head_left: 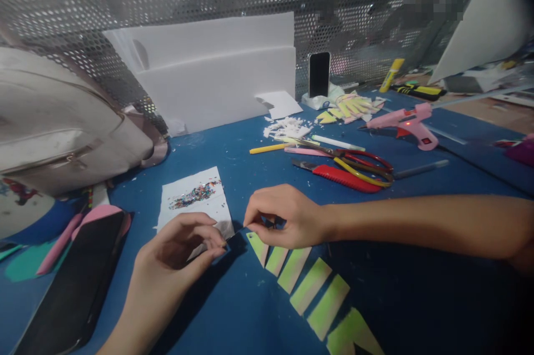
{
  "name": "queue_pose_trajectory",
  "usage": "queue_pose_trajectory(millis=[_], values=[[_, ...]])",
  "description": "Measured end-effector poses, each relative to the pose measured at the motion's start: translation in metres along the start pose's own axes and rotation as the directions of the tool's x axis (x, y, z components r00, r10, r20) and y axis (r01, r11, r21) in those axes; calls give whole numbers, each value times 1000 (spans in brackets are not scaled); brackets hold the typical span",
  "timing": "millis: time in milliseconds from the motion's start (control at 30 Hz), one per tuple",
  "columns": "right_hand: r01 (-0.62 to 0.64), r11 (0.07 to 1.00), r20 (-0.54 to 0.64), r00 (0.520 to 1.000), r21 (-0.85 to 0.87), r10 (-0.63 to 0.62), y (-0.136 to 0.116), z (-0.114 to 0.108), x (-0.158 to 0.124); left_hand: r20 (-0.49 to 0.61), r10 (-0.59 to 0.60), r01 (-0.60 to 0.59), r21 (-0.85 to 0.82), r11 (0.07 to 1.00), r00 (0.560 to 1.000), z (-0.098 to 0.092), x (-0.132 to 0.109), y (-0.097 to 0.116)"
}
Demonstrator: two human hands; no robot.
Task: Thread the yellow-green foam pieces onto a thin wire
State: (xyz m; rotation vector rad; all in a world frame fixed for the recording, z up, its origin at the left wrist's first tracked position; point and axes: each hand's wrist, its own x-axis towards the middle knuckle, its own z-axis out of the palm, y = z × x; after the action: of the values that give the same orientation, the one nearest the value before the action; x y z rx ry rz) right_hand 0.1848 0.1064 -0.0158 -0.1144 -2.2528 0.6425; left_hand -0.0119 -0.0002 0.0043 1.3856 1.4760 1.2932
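My left hand is closed in a pinch, thumb against fingertips, beside a small white paper that bears a heap of tiny multicoloured beads or sequins. Just to its right, my right hand pinches thumb to forefinger. Something thin, perhaps a thread, shows faintly between the two sets of fingertips; I cannot make it out. Under and below my right hand lies a row of flat light-green and beige pieces, spaced apart in a diagonal line. The end piece tapers and has a small spot near its tip.
Scissors, a red utility knife and pens lie beyond my right hand. A pink glue gun with a lit light stands farther right. Two phones, a white bag and white board surround the blue table.
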Motion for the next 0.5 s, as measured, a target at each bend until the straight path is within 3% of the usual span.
queue_pose_trajectory(millis=[500], values=[[14,1000,40,999,-25,-13,0,-1,0,-3,13,-13,27,1000,1000,0,0,2]])
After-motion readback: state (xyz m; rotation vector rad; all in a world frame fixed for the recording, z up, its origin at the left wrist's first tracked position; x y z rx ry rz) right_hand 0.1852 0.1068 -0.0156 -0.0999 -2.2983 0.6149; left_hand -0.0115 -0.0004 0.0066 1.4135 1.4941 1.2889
